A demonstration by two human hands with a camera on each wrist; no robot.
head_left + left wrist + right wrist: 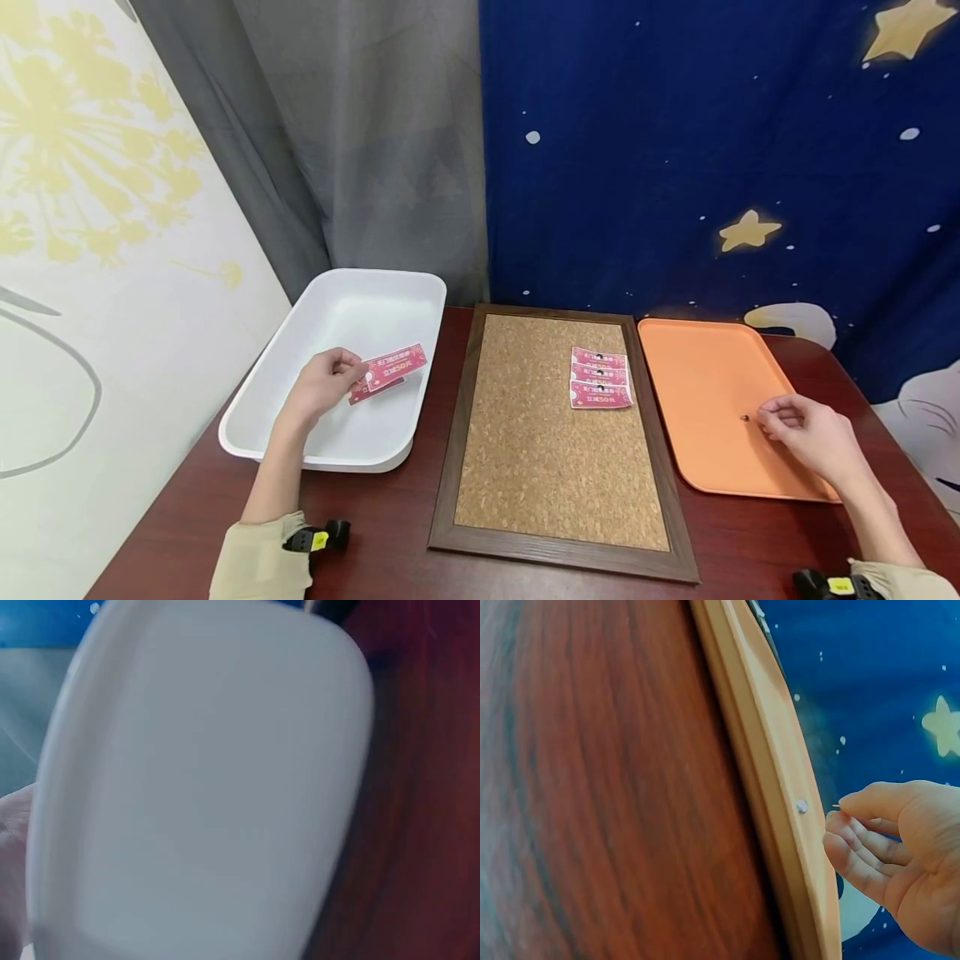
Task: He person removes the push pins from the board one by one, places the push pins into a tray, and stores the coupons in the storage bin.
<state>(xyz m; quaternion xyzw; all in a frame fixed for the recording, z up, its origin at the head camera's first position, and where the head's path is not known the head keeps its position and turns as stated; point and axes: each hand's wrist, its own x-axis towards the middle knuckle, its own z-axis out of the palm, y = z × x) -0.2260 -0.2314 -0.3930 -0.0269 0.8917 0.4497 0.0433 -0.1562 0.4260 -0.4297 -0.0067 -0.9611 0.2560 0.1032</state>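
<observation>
My left hand (327, 382) pinches a red printed coupon (396, 367) by its left end, over the white basin (258, 392). A second red coupon (365, 392) shows just under it, partly covered. In the left wrist view the basin's side hides most of that hand. My right hand (806, 433) is above the orange tray (708, 392), thumb and forefinger pinching a small thumbtack (802, 806) by its thin pin. The tack's round head points away from the fingertips.
Between the basin and tray lies a cork board (555, 467) with a brown wooden frame. Three red coupons (602, 396) overlap in a column at its upper right, fastened with dark-headed tacks. Curtains (600, 167) hang behind the dark red table (382, 533); a patterned white wall stands left.
</observation>
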